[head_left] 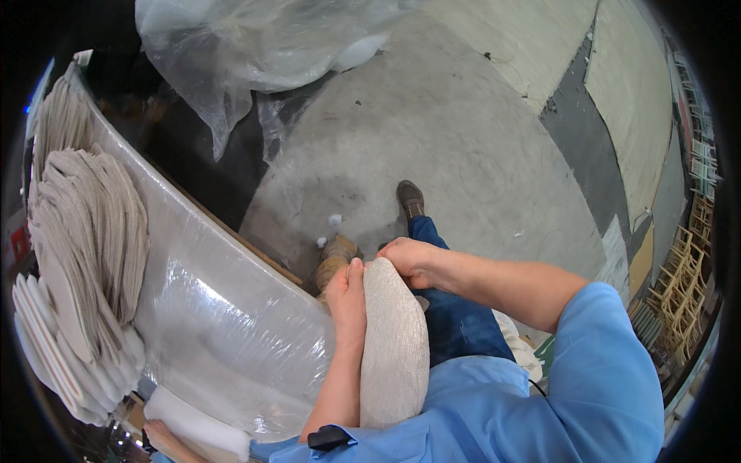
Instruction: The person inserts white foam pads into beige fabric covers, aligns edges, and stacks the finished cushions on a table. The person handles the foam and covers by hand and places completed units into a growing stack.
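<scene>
A long beige woven-fabric cushion (395, 347) stands between my forearms, its near end against my blue shirt. My left hand (347, 297) is closed on the left side of its far end, thumb pointing up. My right hand (409, 260) reaches across and pinches the far tip with bent fingers. The exact edge under the fingertips is hidden. On the left, a thick pile of beige fabric covers (89, 231) lies on a table wrapped in clear plastic (224, 324). White foam pads (65, 355) are stacked beside that pile.
At the lower left, another person's hand (160, 436) is at a white foam pad (197, 424). Clear plastic sheeting (270, 46) hangs ahead. Small white scraps (334, 220) lie on the grey floor by my shoes. Wooden chair frames (683, 285) line the far right.
</scene>
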`<state>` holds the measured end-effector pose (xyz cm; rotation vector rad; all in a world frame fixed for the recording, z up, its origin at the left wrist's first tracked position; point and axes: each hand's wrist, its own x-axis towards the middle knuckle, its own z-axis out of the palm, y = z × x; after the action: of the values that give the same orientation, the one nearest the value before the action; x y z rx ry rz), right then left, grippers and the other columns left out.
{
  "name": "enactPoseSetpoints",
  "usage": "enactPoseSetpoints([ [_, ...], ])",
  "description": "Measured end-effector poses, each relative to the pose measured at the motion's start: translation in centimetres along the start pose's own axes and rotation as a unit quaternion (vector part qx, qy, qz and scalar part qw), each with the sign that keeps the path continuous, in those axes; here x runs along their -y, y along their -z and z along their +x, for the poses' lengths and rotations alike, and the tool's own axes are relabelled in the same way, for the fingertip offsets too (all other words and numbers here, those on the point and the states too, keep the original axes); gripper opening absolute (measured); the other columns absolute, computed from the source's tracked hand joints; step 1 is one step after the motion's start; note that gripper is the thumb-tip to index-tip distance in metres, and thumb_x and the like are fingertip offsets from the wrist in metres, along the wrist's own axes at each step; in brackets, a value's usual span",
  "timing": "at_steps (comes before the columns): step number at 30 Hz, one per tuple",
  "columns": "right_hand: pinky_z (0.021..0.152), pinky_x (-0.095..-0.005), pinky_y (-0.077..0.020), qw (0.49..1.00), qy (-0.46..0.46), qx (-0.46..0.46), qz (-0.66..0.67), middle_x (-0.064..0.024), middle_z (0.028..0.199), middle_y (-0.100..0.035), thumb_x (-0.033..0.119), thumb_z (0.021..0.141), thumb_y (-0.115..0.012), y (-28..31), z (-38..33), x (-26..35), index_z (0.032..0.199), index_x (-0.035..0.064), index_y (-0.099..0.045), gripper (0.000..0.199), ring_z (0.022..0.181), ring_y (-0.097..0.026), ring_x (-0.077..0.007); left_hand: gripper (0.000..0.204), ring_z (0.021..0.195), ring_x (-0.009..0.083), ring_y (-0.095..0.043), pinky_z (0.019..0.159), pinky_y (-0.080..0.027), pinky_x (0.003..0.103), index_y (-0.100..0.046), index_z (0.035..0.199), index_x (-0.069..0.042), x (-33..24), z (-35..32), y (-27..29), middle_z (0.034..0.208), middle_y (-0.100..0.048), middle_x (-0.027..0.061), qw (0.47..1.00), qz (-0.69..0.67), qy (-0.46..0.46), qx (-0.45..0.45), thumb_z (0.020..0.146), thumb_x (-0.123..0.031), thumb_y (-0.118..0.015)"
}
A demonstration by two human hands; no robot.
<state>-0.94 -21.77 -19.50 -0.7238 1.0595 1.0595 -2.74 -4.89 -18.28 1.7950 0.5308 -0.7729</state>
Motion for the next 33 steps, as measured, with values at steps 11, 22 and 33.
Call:
enactPoseSetpoints([
  [11, 0.056, -0.0355, -0.0545, 0.995, 0.022, -0.017, 0.091, -0.0116, 0.089, -0.073, 0.004, 0.092, -0.075, 0.0, 2.0, -3.0, 0.091, 0.0023, -0.073, 0.003, 0.071, -0.07, -0.0208, 0.048, 0.067, 0.0155, -0.045, 0.065, -0.043, 0.038, -0.057, 0.082, 0.003, 1.6, 1.9, 0.7, 0.068, -0.047, 0.0099, 0.99, 0.105, -0.089, 0.033, 0.11, -0.036, -0.061],
  [22, 0.067, -0.0451, -0.0622, 0.983, 0.046, -0.009, 0.175, -0.0125, 0.096, -0.076, 0.017, 0.099, -0.072, 4.4, -1.4, -7.1, 0.101, -0.0025, -0.075, 0.02, 0.076, -0.074, -0.0233, 0.05, 0.065, 0.0333, -0.056, 0.067, -0.048, 0.046, -0.061, 0.081, 0.002, 2.4, -0.5, -3.9, 0.075, -0.064, 0.0228, 0.962, 0.232, -0.145, -0.003, 0.109, -0.04, -0.06],
  [33, 0.119, -0.0497, -0.0382, 0.97, 0.092, 0.055, 0.218, -0.0107, 0.157, -0.054, 0.061, 0.111, -0.046, 6.7, -2.0, -16.5, 0.153, 0.0076, -0.052, 0.069, 0.143, -0.051, -0.0253, 0.054, 0.079, 0.0365, -0.068, 0.079, -0.053, 0.045, -0.068, 0.092, 0.002, 1.1, -4.0, -0.2, 0.083, -0.071, 0.0222, 0.96, 0.242, -0.142, 0.02, 0.107, -0.049, -0.061],
])
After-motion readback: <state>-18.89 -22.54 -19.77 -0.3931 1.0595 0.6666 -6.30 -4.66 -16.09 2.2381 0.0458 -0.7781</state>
